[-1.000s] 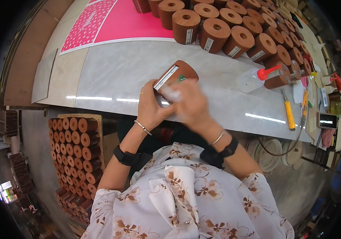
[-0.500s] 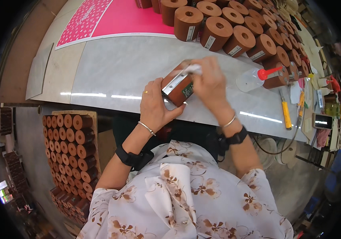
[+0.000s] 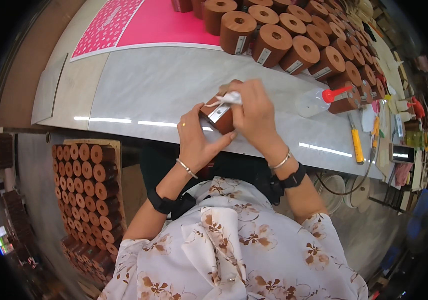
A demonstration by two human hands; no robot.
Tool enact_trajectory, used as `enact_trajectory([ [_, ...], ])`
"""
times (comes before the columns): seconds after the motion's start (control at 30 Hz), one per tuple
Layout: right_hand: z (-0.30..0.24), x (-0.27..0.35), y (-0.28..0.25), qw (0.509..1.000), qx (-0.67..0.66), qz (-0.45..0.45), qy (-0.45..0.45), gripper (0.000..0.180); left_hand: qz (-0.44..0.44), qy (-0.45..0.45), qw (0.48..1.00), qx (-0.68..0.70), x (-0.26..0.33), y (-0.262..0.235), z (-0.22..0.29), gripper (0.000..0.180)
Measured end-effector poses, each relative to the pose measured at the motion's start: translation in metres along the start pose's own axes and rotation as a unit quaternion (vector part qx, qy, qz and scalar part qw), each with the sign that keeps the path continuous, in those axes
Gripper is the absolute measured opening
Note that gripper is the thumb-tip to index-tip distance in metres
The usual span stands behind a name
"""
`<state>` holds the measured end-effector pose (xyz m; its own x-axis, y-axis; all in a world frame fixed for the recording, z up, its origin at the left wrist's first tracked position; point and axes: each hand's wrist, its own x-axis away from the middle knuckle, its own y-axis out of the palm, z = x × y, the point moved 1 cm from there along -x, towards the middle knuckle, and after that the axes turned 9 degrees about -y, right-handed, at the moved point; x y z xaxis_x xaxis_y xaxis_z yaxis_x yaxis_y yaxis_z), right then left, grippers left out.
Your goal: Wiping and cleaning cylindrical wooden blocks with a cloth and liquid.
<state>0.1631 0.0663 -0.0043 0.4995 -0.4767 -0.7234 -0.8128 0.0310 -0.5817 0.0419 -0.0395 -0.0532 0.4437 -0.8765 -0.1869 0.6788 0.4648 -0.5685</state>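
Note:
A reddish-brown wooden cylinder point(image 3: 228, 123) lies on its side near the front edge of the grey tabletop, with a silver metal strip point(image 3: 218, 113) along its upper face. My left hand point(image 3: 194, 134) grips its near left end, thumb underneath and fingers along the side. Pinched in my right hand point(image 3: 256, 107) is a crumpled white cloth point(image 3: 231, 98), pressed on the far part of the strip. The right hand hides part of the cylinder's right side.
Many similar cylinders point(image 3: 272, 40) stand at the back right beside a pink sheet point(image 3: 169, 25). A clear squeeze bottle point(image 3: 312, 102) with a red nozzle and a yellow-handled tool point(image 3: 357, 146) lie to the right. More cylinders point(image 3: 86, 182) are stacked low at left.
My right hand and the cloth have moved slightly left and nearer along the strip. The cylinder has turned a little, and the green marking on its side is now covered.

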Motion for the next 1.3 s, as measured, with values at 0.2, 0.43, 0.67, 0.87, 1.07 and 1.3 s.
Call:
enact_trajectory([
  [0.2, 0.001, 0.000, -0.004, 1.000, 0.004, 0.006, -0.028, 0.018, 0.051, 0.123, 0.988, -0.073, -0.015, -0.005, 0.001, 0.077],
  [0.43, -0.037, 0.012, 0.011, 0.997, -0.008, -0.025, -0.066, 0.020, 0.071, 0.198, 0.971, -0.113, -0.015, 0.007, -0.011, 0.080],
  [0.67, -0.018, 0.009, 0.012, 0.995, 0.046, -0.039, -0.077, 0.019, 0.047, 0.128, 0.987, -0.079, -0.013, 0.014, -0.009, 0.082],
  [0.87, 0.025, -0.002, -0.029, 0.993, 0.103, -0.016, 0.063, 0.017, 0.053, 0.196, 0.976, -0.073, -0.009, 0.015, 0.007, 0.085],
  [1.07, -0.026, 0.020, -0.010, 0.998, 0.024, -0.032, -0.059, 0.021, 0.073, 0.217, 0.971, -0.075, -0.006, 0.016, -0.002, 0.086],
  [1.3, 0.020, 0.011, -0.029, 0.997, 0.070, -0.022, 0.029, 0.027, 0.046, 0.165, 0.983, -0.074, 0.001, 0.010, 0.008, 0.083],
])
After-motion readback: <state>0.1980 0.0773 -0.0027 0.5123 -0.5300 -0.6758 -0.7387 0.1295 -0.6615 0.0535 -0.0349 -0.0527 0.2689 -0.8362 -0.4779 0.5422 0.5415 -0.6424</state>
